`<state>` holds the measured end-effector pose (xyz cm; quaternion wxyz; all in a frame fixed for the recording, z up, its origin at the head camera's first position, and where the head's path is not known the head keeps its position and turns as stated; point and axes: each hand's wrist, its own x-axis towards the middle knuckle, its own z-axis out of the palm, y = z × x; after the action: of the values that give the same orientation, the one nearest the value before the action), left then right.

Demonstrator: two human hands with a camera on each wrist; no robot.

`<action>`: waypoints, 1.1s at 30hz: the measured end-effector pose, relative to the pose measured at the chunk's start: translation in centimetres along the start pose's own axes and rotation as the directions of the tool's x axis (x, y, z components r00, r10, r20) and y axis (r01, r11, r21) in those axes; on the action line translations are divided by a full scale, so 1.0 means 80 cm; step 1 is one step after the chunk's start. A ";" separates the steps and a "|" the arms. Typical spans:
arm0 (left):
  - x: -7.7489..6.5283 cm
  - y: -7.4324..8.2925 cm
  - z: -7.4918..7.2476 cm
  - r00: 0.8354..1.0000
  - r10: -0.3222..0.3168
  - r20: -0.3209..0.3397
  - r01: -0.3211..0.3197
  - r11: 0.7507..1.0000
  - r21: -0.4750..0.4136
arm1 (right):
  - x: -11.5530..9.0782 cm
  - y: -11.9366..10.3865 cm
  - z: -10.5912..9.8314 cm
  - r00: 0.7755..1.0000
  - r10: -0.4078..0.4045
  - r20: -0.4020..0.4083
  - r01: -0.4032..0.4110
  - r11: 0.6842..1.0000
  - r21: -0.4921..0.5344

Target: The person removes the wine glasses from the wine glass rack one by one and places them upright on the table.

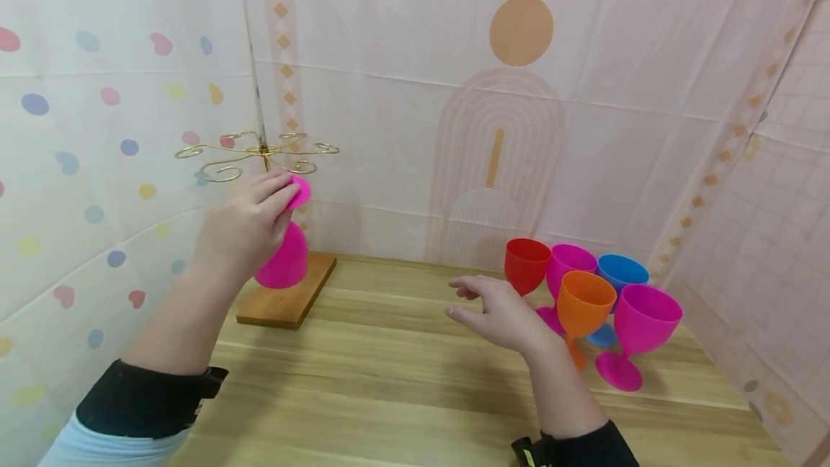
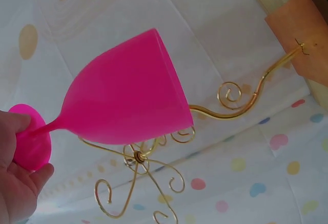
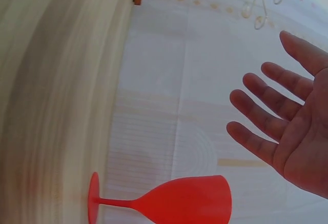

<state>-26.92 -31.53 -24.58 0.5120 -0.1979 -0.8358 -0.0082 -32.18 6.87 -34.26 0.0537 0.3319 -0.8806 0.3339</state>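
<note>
My left hand (image 1: 241,228) grips a pink plastic goblet (image 1: 287,262) by its foot, with the goblet upside down and its bowl hanging below the fingers. In the left wrist view, the thumb and fingers hold the round foot (image 2: 32,152). Just above and behind the hand spread the curled hooks of a gold wire rack (image 1: 259,150), which stands on a wooden base (image 1: 269,310). The right hand (image 1: 502,314) hovers over the table with its fingers spread loosely and nothing in it. Close to it stands a red goblet (image 1: 527,264).
Upright at the table's right side stand a red, an orange (image 1: 586,301), a blue (image 1: 622,269) and two pink goblets (image 1: 647,319), grouped close together. Patterned cloth sheets (image 1: 389,92) hang behind and at both sides of the wooden table (image 1: 389,373).
</note>
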 end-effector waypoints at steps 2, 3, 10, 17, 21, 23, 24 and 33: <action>0.000 0.004 0.000 0.999 0.034 0.005 -0.034 0.999 -0.017 | -0.002 -0.003 -0.004 1.000 0.001 0.008 -0.001 1.000 0.024; 0.000 0.006 0.000 0.999 0.049 0.005 -0.049 0.998 -0.029 | -0.002 -0.005 -0.006 1.000 -0.001 0.010 0.001 0.999 0.034; 0.008 0.026 0.004 0.996 0.086 -0.031 -0.089 0.990 -0.109 | -0.002 -0.010 -0.012 0.996 -0.080 -0.049 0.084 0.993 0.081; 0.010 0.043 0.017 1.000 0.007 0.002 -0.006 0.972 -0.233 | 0.000 -0.014 -0.013 0.966 -0.170 -0.194 0.199 0.969 0.146; 0.009 0.051 0.026 0.999 -0.031 0.009 0.033 0.968 -0.250 | 0.003 -0.012 -0.011 0.942 -0.187 -0.278 0.242 0.954 0.178; 0.008 0.054 0.030 0.999 -0.053 0.007 0.053 0.966 -0.251 | 0.003 -0.013 -0.010 0.933 -0.186 -0.309 0.256 0.945 0.202; 0.007 0.055 0.032 0.998 -0.069 0.009 0.069 0.965 -0.254 | 0.003 -0.014 -0.009 0.928 -0.184 -0.323 0.263 0.940 0.219; -0.003 0.070 0.043 0.968 -0.230 0.105 0.252 0.901 -0.354 | 0.005 -0.020 -0.006 0.910 -0.143 -0.389 0.291 0.888 0.356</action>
<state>-27.92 -25.72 -27.46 0.4359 -0.1847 -0.8529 -0.2202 -31.51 6.04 -32.89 0.1780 0.3683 -0.7244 0.5549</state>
